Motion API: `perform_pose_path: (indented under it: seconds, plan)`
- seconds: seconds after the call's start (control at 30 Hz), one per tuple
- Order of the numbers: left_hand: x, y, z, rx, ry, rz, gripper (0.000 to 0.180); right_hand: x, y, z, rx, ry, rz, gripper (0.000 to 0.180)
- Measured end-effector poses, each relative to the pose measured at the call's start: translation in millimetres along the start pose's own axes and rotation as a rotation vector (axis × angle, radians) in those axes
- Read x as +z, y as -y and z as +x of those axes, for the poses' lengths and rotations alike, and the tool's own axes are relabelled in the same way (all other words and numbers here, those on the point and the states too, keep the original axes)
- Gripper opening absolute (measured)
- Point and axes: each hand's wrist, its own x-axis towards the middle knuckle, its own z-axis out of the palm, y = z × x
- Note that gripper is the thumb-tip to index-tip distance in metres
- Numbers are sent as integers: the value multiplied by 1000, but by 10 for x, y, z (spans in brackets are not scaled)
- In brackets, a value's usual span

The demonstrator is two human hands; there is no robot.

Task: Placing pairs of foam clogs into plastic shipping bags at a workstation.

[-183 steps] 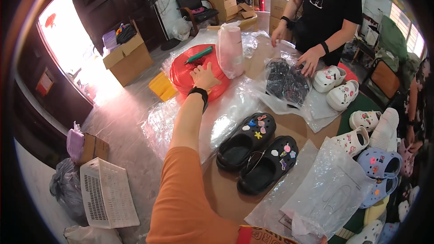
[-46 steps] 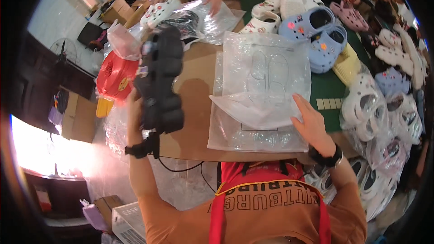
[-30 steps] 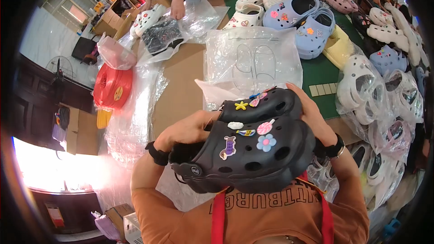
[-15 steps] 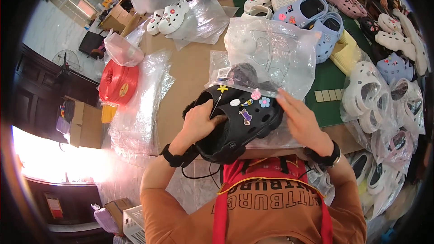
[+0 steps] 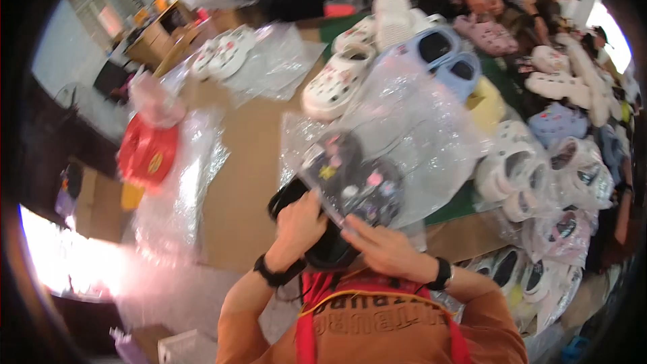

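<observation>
A pair of black clogs (image 5: 331, 246) is held in front of me. Their front halves, with colourful charms on top, lie inside a clear plastic bag (image 5: 421, 162), while the heels stick out at the near end. My left hand (image 5: 300, 221) is closed on the clogs at their foot openings, its fingertips partly hidden. Along the bag's mouth, my right hand (image 5: 383, 248) pinches the plastic edge against the shoes. Motion blurs the fingers somewhat.
Flat clear bags (image 5: 178, 189) lie at the left beside a red roll (image 5: 149, 152). White clogs with charms (image 5: 229, 54) sit at the far left. Blue clogs (image 5: 448, 61) and a white clog (image 5: 337, 84) stand beyond the bag. Bagged white clogs (image 5: 512, 168) crowd the right. Other people work across the table.
The black clogs have gone deeper into the bag, which now covers their charms. My right hand has moved left and nearer, onto the bag's edge. The whole view has shifted.
</observation>
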Motion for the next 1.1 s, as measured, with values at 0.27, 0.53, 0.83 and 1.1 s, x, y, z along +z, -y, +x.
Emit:
perform_pose_path:
  seconds: [0.27, 0.53, 0.83, 1.1]
  plan:
    - [-556, 120, -51, 140, 371, -181, 71, 59, -156, -323, 143, 172, 39, 80]
    - [-221, 997, 557, 55, -137, -587, 48, 145, -78, -381, 237, 99, 46, 84]
    - [168, 1070, 688, -224, 124, -767, 39, 216, -31, -505, 613, -220, 147, 40]
    - [469, 1264, 608, -95, 10, -894, 18, 231, -72, -535, 823, 129, 434, 40]
